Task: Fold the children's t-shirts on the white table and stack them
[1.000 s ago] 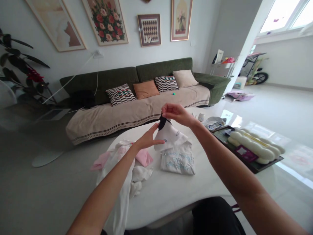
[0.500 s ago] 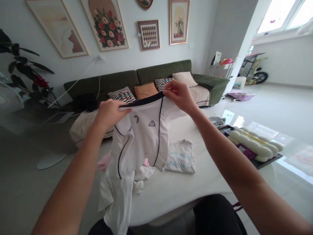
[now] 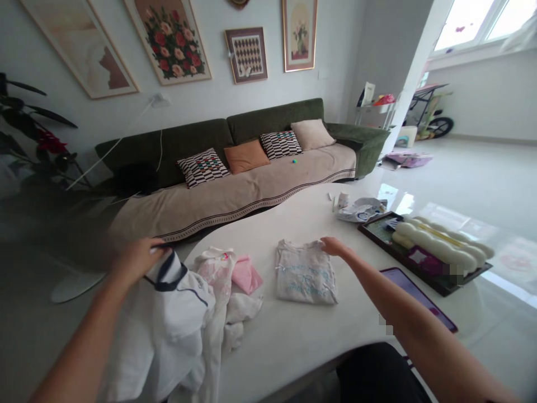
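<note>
My left hand (image 3: 140,260) is closed on the dark-edged end of a white top (image 3: 178,313) with dark piping, which hangs bunched at the table's left side. At the table's middle lies a folded white T-shirt (image 3: 306,274) with pale blue lettering. The fingers of my right hand (image 3: 334,246) are pressed together at its upper right corner; their tips are partly hidden. Between the two garments are a pink cloth (image 3: 246,274), a white garment with a pink print (image 3: 216,268) and a small crumpled white piece (image 3: 242,310).
The white table (image 3: 268,347) has a rounded edge. On its right stand a dark tray (image 3: 444,288) holding a cream puffy item (image 3: 440,240), a tablet (image 3: 419,299) and a crumpled plastic package (image 3: 363,209). Beyond the table is a green sofa (image 3: 277,117) with cushions.
The white top, earlier stretched up between both hands, has come down to the left in my left hand. My right hand has let it go and moved down to the folded T-shirt.
</note>
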A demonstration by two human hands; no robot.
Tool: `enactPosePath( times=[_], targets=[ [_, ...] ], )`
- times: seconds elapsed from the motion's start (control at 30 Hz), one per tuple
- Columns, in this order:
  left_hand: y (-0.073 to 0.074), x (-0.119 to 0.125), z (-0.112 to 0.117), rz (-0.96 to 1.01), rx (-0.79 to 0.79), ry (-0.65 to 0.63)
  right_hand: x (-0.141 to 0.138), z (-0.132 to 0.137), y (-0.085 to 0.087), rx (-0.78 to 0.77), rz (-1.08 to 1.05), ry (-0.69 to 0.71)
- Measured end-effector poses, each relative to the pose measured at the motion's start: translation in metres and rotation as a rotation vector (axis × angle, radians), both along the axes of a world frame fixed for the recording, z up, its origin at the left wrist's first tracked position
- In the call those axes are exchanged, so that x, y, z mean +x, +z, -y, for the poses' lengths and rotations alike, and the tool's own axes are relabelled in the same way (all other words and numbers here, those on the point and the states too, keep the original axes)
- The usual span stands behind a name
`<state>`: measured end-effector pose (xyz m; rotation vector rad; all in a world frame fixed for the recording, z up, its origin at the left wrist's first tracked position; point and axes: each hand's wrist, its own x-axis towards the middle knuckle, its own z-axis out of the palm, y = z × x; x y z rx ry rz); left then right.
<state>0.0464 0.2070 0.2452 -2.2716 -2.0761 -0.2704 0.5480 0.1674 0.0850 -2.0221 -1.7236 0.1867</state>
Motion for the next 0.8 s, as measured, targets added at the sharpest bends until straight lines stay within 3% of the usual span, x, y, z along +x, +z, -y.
enactPosePath(
  times=[0.07,0.13,0.2,0.27,0.37,0.5,0.57,0.6,0.7,0.8],
  targets=[
    [-0.054,0.011,-0.014,0.031,-0.185,-0.051,0.007,0.001,-0.028,-0.118,-0.007,0.019],
    [-0.099,0.020,-0.021,0.109,-0.296,-0.110,0.014,0.000,-0.045,-0.160,-0.006,0.011],
    [-0.128,0.030,-0.023,0.156,-0.338,-0.189,0.018,-0.002,-0.048,-0.137,0.000,0.013],
    [-0.139,0.046,-0.022,0.167,-0.350,-0.261,0.016,-0.007,-0.035,-0.107,0.004,0.057],
    [-0.125,0.081,-0.018,0.201,-0.302,-0.342,-0.005,-0.014,0.011,-0.042,-0.042,0.338],
    [-0.080,0.139,-0.005,0.426,-0.210,-0.615,-0.070,-0.007,0.103,0.009,-0.127,0.771],
    [-0.060,0.158,0.003,0.538,-0.238,-0.726,-0.104,0.002,0.149,0.105,-0.226,1.077],
    [-0.051,0.162,0.006,0.580,-0.272,-0.747,-0.117,0.005,0.170,0.157,-0.283,1.126],
    [-0.024,0.153,0.013,0.632,-0.400,-0.742,-0.137,0.008,0.218,0.477,-0.438,0.969],
    [0.012,0.121,0.019,0.571,-0.331,-0.690,-0.132,0.002,0.246,0.704,-0.447,0.794]
  ],
)
